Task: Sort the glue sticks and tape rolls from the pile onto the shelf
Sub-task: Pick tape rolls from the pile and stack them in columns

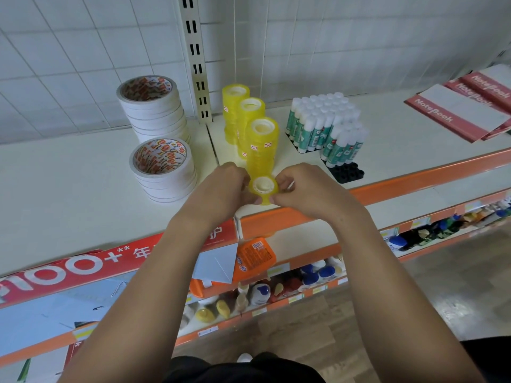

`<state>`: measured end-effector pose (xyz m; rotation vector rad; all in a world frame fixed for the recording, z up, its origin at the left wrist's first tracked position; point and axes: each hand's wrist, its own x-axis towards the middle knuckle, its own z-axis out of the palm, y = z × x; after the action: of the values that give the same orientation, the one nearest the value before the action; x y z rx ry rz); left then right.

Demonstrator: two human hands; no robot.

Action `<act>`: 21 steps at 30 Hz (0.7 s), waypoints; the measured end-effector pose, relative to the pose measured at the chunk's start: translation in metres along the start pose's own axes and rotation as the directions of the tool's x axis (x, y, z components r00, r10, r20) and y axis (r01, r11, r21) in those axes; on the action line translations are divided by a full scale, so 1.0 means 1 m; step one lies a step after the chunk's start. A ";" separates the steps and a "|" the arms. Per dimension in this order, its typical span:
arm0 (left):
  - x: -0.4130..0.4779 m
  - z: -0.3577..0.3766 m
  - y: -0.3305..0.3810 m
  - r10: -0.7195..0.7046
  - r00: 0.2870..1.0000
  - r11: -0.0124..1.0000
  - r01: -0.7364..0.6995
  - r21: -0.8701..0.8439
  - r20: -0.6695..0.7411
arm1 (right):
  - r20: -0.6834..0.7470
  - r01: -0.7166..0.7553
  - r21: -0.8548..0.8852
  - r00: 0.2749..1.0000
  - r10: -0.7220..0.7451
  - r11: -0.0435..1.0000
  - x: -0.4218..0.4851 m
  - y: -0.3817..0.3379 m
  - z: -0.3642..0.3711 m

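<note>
Both my hands hold one small yellow tape roll [262, 186] above the front edge of the white shelf [83, 172]. My left hand [229, 186] pinches its left side and my right hand [301, 186] pinches its right side and a short pulled tab under it. Just behind stand three columns of stacked yellow tape rolls [261, 142]. Two stacks of wide white tape rolls [163, 167] stand to the left. Green-and-white glue sticks [323, 123] stand upright in black trays to the right.
Red notebooks [467, 106] lie at the far right of the shelf. A slotted upright post [197, 59] rises at the back wall. Lower orange-edged shelves [276, 272] hold glue bottles, an orange pack and blue paper.
</note>
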<state>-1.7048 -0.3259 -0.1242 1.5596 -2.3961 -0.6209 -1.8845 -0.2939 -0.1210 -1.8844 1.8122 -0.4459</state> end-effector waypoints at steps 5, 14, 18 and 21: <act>-0.001 0.003 0.006 0.026 1.000 0.998 -0.025 0.058 0.000 | 0.008 -0.010 -0.009 1.000 0.010 1.000 -0.001 -0.001 -0.001; 0.000 0.006 0.009 0.054 0.998 0.996 -0.052 0.079 -0.033 | -0.030 -0.018 -0.054 0.999 0.016 0.998 -0.003 -0.003 0.000; 0.000 0.007 0.007 0.054 0.998 0.996 -0.051 0.079 -0.039 | -0.022 -0.027 -0.097 0.999 0.025 0.995 -0.006 -0.002 -0.002; -0.005 0.004 0.004 0.039 0.999 0.992 -0.036 0.119 -0.018 | -0.068 -0.034 -0.145 0.997 0.024 0.989 -0.014 -0.005 -0.007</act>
<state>-1.7078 -0.3192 -0.1255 1.5541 -2.4819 -0.4606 -1.8852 -0.2805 -0.1113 -1.9582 1.9612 -0.3778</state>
